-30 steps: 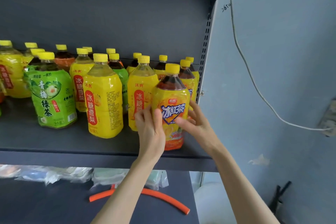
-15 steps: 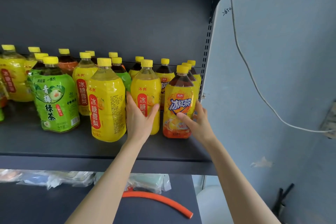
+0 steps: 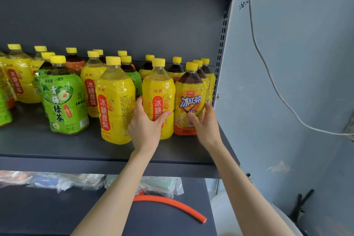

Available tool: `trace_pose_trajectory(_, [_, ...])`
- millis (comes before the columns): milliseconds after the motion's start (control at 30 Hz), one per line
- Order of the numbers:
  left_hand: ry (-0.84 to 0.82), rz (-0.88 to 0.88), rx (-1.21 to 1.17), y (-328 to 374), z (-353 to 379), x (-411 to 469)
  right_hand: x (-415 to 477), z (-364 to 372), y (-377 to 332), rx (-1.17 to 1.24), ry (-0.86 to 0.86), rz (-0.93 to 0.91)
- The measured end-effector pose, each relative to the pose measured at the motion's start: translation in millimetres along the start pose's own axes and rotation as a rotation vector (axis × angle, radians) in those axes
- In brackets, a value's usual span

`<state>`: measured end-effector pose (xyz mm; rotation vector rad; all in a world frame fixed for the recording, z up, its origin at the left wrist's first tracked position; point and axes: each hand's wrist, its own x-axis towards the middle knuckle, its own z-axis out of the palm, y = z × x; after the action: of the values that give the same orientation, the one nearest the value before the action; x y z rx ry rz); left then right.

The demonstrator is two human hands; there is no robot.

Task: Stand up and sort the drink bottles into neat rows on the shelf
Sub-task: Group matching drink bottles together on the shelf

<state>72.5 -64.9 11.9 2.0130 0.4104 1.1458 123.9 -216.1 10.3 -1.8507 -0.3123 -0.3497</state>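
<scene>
Many yellow-capped drink bottles stand on a dark grey shelf (image 3: pixel 57 149). My left hand (image 3: pixel 146 126) grips the lower part of a yellow pear-drink bottle (image 3: pixel 159 90), thumb across its front. Beside it on the right stands an orange iced-tea bottle (image 3: pixel 189 97) at the shelf's right end, and my right hand (image 3: pixel 206 122) holds its lower right side with the thumb on the label. Another yellow pear-drink bottle (image 3: pixel 115 101) stands just left of my left hand. A green-tea bottle (image 3: pixel 63 101) stands further left. More bottles crowd behind in loose rows.
The shelf's slotted upright (image 3: pixel 221 48) and a blue-grey wall (image 3: pixel 287 82) with a hanging white cable (image 3: pixel 268 74) close off the right. On the lower shelf lie an orange hose piece (image 3: pixel 172 205) and plastic-wrapped packets (image 3: pixel 76 180).
The iced-tea bottle went from the shelf's front back into line at the right end. My left hand left it and took hold of the neighbouring yellow pear-drink bottle.
</scene>
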Motion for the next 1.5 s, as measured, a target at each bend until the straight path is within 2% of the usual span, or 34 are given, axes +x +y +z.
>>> trace_pose_trajectory(67, [0.010,0.013,0.002,0,-3,-3,-16,3,-4,-0.012,0.160,-0.108])
trace_pose_trajectory(100, [0.016,0.022,-0.008,-1,-5,-5,-23,5,-8,0.044,0.173,-0.158])
trace_pose_trajectory(200, [0.003,0.045,-0.079,-2,-13,-13,-38,13,-20,0.231,-0.006,-0.189])
trace_pose_trajectory(367, [-0.056,0.119,-0.227,-7,-32,-26,-45,31,-29,0.429,-0.287,-0.043])
trace_pose_trajectory(467, [0.039,0.145,-0.287,-24,-49,-27,-45,45,-33,0.536,-0.340,0.017])
trace_pose_trajectory(533, [0.175,0.136,-0.265,-39,-61,-20,-43,55,-39,0.521,-0.317,0.034])
trace_pose_trajectory(600, [0.214,0.082,-0.243,-53,-71,-3,-42,63,-45,0.540,-0.267,0.068])
trace_pose_trajectory(700, [0.008,-0.068,-0.322,-64,-79,28,-42,72,-48,0.558,-0.180,0.099])
trace_pose_trajectory(800, [-0.221,-0.129,-0.419,-73,-80,43,-45,82,-47,0.551,-0.094,0.081])
trace_pose_trajectory(967, [-0.333,-0.129,-0.351,-89,-80,57,-47,95,-48,0.543,0.047,0.064])
trace_pose_trajectory(1100, [-0.438,-0.166,-0.550,-88,-78,54,-49,100,-48,0.498,0.119,0.060])
trace_pose_trajectory(1333, [-0.410,-0.126,-0.669,-81,-92,35,-55,98,-52,0.473,0.162,0.033])
trace_pose_trajectory(1500, [-0.267,-0.101,-0.648,-78,-113,14,-62,97,-60,0.501,0.142,0.022])
